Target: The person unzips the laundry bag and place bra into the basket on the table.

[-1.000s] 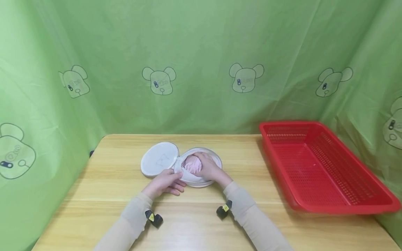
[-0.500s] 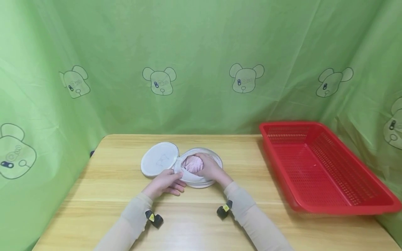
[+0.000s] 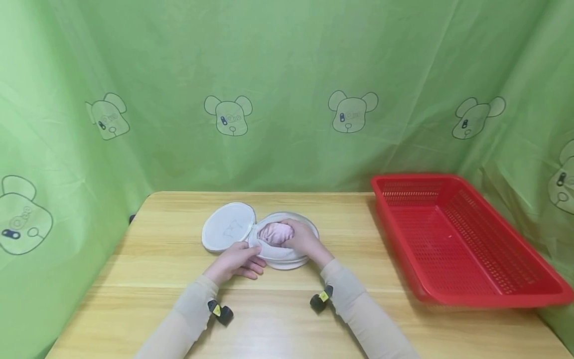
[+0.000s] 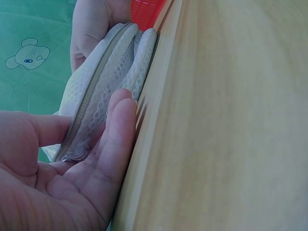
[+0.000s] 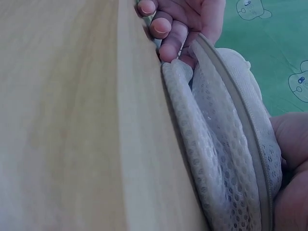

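Observation:
A round white mesh laundry bag (image 3: 283,264) with a zipped rim lies on the wooden table, its flat lid (image 3: 227,228) folded out to the left. Inside the bag's opening sits a crumpled pale pink cloth (image 3: 276,233). My left hand (image 3: 236,260) pinches the bag's near left rim; in the left wrist view the thumb presses by the zipper (image 4: 91,91) and other fingers lie along the mesh below. Over the right side of the opening, my right hand (image 3: 304,240) reaches in and grips the pink cloth. Its fingertips are partly hidden by cloth and rim.
A large red perforated plastic basket (image 3: 466,244) stands at the right of the table (image 3: 179,309). Green curtains (image 3: 287,159) with bear-head prints hang behind and at both sides. Each wrist carries a small black camera.
My right hand has shifted slightly to the right, and more of the pink cloth shows, stretched a little that way. The left hand and the lid stay almost where they were.

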A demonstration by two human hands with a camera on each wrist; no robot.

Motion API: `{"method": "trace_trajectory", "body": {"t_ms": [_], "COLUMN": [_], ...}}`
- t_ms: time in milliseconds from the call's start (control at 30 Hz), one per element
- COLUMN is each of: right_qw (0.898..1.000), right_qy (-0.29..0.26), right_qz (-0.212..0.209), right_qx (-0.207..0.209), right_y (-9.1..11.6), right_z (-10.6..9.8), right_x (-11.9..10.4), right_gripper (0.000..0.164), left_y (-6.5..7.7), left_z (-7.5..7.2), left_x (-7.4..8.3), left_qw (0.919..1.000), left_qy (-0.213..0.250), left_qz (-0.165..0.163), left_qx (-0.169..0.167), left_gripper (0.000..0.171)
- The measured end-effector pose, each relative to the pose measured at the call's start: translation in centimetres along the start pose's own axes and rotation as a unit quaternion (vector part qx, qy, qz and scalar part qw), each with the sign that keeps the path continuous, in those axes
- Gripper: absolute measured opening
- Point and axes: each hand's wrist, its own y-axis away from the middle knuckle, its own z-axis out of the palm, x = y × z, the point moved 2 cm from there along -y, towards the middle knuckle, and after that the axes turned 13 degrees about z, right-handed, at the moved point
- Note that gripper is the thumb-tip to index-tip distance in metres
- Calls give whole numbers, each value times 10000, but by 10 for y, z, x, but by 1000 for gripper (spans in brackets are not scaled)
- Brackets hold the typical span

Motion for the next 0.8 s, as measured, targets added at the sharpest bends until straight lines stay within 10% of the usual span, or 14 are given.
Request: {"method": "trace_trajectory", "body": {"t_ms": [800], "right_qw": [9973], "right_qy": [-658], "right_qz": [295], "right_qx": [119], "right_y": [-2], "right_z": [-6], "right_x": [2], "right_gripper": [42], "left_y": [0], "left_z": [-1], "left_x": [-1], "left_qw": [10000], "left_qy": [53], "left_qz": [-47], "left_qx": [-9], "left_gripper": [36]}}
